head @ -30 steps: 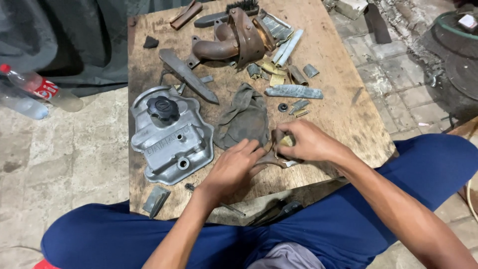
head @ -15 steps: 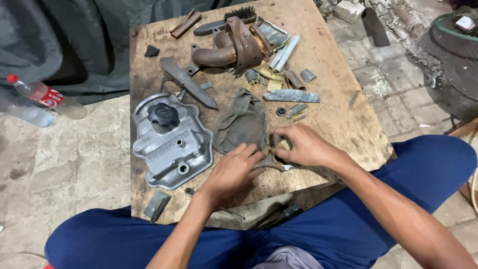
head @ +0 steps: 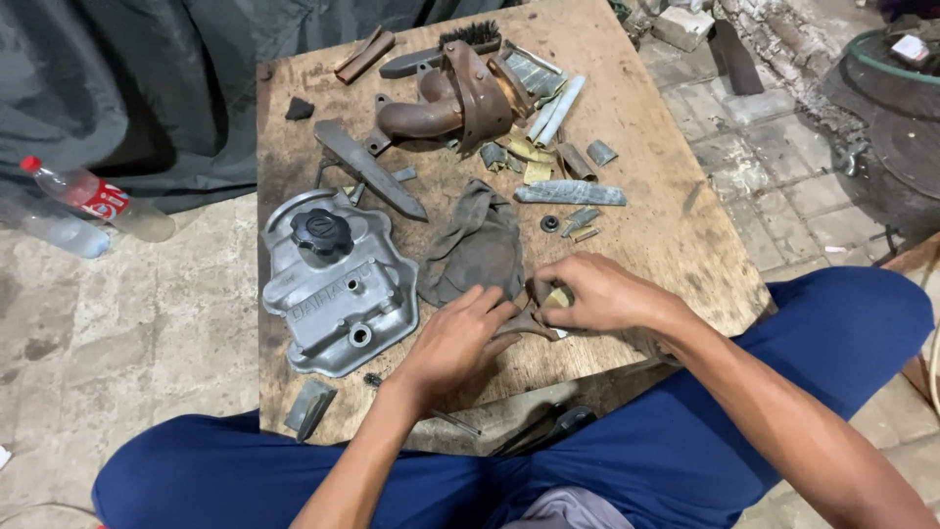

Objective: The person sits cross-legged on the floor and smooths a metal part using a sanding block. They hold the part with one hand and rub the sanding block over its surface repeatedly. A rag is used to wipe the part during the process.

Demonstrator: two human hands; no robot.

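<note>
You sit cross-legged in blue trousers with a worn wooden desk [head: 676, 235] in front of your knees. Both of your hands meet near the desk's near edge, just right of its middle. Your left hand [head: 458, 338] lies palm down, its fingers curled over the left end of a small dark metal piece [head: 534, 323]. Your right hand [head: 602, 292] closes on the same piece from the right, thumb and fingers pinched around a small yellowish bit [head: 559, 297] at its top. The metal piece lies flat, its long axis running left to right between your hands. Most of it is hidden under your fingers, so I cannot tell which end is which.

Just beyond your left hand lies a crumpled grey cloth [head: 475, 245]. To the left of it sits a silver engine cover [head: 338, 289] with a black round cap [head: 320, 231]. Farther back rests a rusty brown pipe fitting [head: 446, 103], with small metal strips scattered to its right. A plastic bottle [head: 93, 199] lies on the floor at the left.
</note>
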